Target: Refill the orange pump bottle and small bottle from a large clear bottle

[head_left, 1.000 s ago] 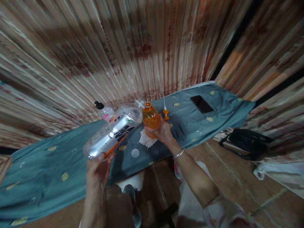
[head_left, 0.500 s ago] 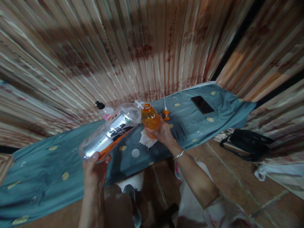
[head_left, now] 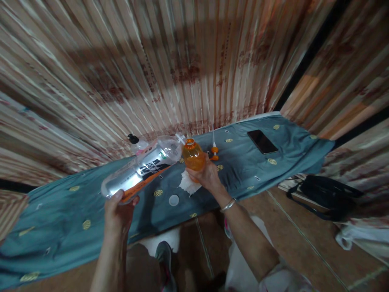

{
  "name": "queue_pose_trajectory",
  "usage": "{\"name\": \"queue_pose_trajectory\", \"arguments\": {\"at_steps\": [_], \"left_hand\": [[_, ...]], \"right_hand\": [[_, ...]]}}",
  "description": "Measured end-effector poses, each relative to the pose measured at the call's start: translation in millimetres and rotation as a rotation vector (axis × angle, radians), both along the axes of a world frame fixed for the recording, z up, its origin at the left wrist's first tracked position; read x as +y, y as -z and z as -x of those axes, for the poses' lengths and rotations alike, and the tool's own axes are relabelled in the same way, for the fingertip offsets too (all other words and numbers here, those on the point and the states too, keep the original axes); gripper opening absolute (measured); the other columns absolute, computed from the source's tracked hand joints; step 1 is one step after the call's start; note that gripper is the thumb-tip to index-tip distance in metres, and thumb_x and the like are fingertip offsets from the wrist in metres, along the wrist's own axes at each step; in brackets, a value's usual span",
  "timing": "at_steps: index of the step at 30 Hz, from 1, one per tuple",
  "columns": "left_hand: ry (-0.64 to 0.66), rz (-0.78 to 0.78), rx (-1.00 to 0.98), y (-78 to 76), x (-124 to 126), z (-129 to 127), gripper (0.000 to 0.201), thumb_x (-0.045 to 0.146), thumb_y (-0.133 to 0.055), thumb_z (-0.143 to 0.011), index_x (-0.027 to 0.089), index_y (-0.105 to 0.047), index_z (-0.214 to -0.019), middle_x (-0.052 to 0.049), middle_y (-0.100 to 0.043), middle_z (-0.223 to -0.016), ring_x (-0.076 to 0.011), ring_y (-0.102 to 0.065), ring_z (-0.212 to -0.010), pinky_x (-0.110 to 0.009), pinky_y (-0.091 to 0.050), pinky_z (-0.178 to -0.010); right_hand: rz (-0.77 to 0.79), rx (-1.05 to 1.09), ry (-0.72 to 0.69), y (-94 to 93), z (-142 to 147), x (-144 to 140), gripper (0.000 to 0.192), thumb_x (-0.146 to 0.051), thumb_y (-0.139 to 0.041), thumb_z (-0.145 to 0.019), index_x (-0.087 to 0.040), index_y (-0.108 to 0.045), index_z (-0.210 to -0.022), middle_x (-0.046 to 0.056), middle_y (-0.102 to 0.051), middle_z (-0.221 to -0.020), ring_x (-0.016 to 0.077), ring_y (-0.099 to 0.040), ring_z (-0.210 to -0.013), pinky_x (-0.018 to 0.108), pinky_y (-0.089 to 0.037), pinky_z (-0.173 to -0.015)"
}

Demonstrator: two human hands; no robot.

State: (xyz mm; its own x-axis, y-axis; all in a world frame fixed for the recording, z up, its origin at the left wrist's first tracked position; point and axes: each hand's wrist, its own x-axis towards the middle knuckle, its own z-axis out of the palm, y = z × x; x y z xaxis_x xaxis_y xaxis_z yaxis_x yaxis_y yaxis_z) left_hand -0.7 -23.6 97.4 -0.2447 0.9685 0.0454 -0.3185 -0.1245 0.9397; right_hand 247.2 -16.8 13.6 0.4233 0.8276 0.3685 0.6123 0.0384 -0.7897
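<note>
My left hand [head_left: 119, 211] is closed around the lower end of a large clear plastic bottle [head_left: 142, 169] with a silver, black and orange label. The bottle is tilted, its uncapped neck raised to the right, close beside the mouth of an orange pump bottle [head_left: 193, 156]. I cannot tell whether the two touch. My right hand [head_left: 207, 173] is wrapped around the orange bottle, which is open and leans slightly. Behind that hand lies an orange pump head [head_left: 214, 152] with its clear tube pointing up. A white crumpled tissue [head_left: 189, 184] lies below the orange bottle.
A white round cap [head_left: 174, 200] lies on the teal cloth [head_left: 106, 219] over the narrow table. A clear bottle with a black pump [head_left: 137, 144] stands behind the large one. At right are a phone [head_left: 261, 141] and, lower down, a black bag [head_left: 326, 194]. A curtain hangs behind.
The view has shifted slightly, so the scene sits a little lower. Both hands keep their bottles, and the large bottle is tilted about the same as before.
</note>
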Motion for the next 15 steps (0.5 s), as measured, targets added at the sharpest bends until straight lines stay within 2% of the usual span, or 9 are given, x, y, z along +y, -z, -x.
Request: {"name": "queue_pose_trajectory", "arguments": {"at_steps": [2,7,11,15], "left_hand": [[-0.001,0.004,0.003,-1.6,0,-1,0.051,0.037,-0.086,-0.052,0.022,-0.070,-0.098,-0.003,-0.071,-0.079,-0.0162,-0.059,-0.063,-0.021,-0.034,-0.040],[0.002,-0.007,-0.004,-2.3,4,4,0.051,0.037,-0.084,-0.056,0.022,-0.069,-0.103,-0.005,-0.074,-0.089,-0.0171,-0.059,-0.067,-0.022,-0.035,-0.042],[0.081,0.029,-0.016,-0.1,13,9,0.053,0.035,-0.083,-0.056,0.024,-0.069,-0.106,-0.005,-0.077,-0.094,-0.0182,-0.063,-0.066,-0.021,-0.037,-0.041],[0.077,0.019,-0.032,2.2,22,9,0.058,0.035,-0.083,-0.052,0.024,-0.069,-0.107,-0.007,-0.078,-0.095,-0.0184,-0.066,-0.062,-0.020,-0.040,-0.039]], "right_hand": [[-0.021,-0.003,0.011,1.4,1,0,0.075,-0.033,-0.090,-0.068,-0.016,-0.053,-0.131,0.013,-0.080,-0.103,0.0324,-0.078,-0.096,0.042,-0.063,-0.083],[-0.042,0.017,-0.008,1.3,2,-1,0.076,-0.030,-0.091,-0.067,-0.015,-0.053,-0.132,0.013,-0.080,-0.104,0.0315,-0.078,-0.095,0.040,-0.063,-0.082],[-0.023,0.032,-0.006,-1.2,3,-2,0.074,-0.030,-0.091,-0.067,-0.017,-0.054,-0.131,0.012,-0.080,-0.103,0.0313,-0.078,-0.095,0.040,-0.063,-0.082],[-0.011,0.022,0.001,-1.5,3,-2,0.073,-0.031,-0.090,-0.068,-0.019,-0.054,-0.130,0.011,-0.081,-0.103,0.0323,-0.079,-0.095,0.041,-0.063,-0.082]]}}
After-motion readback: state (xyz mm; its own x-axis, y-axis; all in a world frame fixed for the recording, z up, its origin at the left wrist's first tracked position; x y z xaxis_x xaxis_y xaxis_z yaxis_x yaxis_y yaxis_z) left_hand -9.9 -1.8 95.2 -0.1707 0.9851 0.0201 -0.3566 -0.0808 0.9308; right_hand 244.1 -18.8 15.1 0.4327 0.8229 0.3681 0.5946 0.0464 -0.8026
